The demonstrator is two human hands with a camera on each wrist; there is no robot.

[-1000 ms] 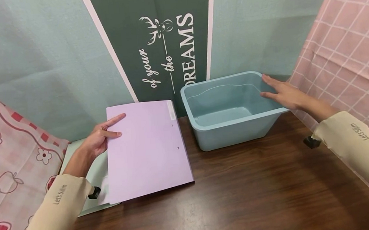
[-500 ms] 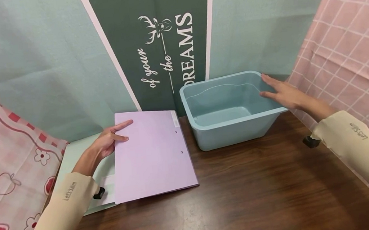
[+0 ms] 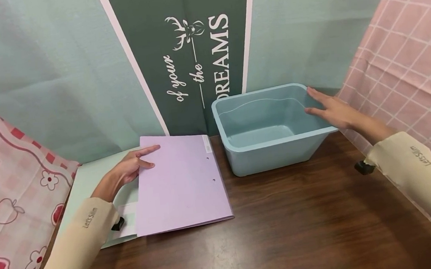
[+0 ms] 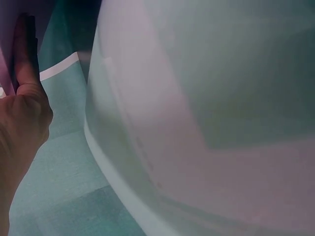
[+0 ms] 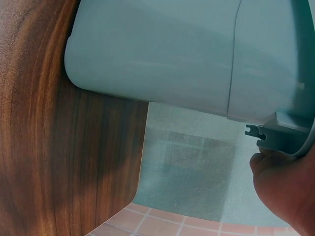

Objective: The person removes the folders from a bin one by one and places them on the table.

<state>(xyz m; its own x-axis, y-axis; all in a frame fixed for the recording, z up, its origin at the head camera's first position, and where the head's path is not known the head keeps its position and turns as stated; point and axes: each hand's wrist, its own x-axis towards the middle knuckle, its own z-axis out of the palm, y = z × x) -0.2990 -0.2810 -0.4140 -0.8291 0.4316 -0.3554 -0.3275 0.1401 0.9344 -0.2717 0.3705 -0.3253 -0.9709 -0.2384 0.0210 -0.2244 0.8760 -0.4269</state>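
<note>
In the head view my left hand (image 3: 132, 163) holds a purple file folder (image 3: 183, 185) by its left edge. Thumb and index finger lie over the cover, with the other fingers hidden under it. The purple folder overlaps a pale green folder (image 3: 96, 173), whose inner clear pocket also fills much of the left wrist view. At the right, my right hand (image 3: 331, 107) rests on the right rim of a blue plastic bin (image 3: 270, 157), fingers extended. The right wrist view shows the right hand (image 5: 285, 187) against the rim, beside the bin's outer wall (image 5: 157, 54).
The dark wooden table (image 3: 283, 226) carries the bin and folders. Behind them hangs a green curtain (image 3: 290, 27) with printed lettering. A pink gridded cloth (image 3: 410, 51) borders the right side, and a fruit-patterned cloth (image 3: 23, 200) the left.
My left hand has moved right and slightly down with the purple folder, uncovering more of the pale green folder. The right hand and bin have stayed in place.
</note>
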